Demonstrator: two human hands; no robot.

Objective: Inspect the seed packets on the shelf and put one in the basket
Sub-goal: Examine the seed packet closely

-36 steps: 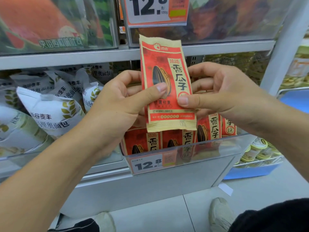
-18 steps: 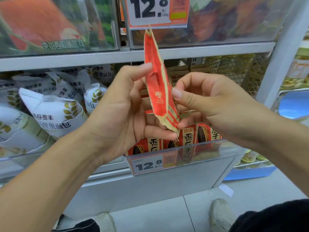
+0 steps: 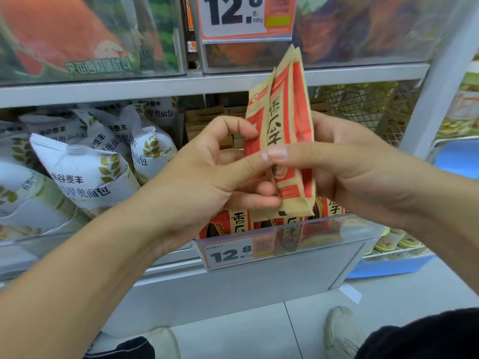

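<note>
A single wide-angle view looked from the person's head, forward and down. It faced a store shelf [image 3: 207, 85] straight on and from close by, with the hands [image 3: 207, 177] filling the middle of the frame at chest height. The floor [image 3: 388, 307] and both shoes [image 3: 339, 330] showed along the bottom edge, and straight lines bowed toward the frame's sides.

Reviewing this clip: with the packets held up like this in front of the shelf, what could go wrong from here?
1. Both the left hand and the right hand pinch what look like two or more seed packets together, so extra ones may go along or slip.
2. A dropped packet could fall into the clear shelf bin or onto the floor.
3. No basket is in view, so placing needs a turn away.
</note>
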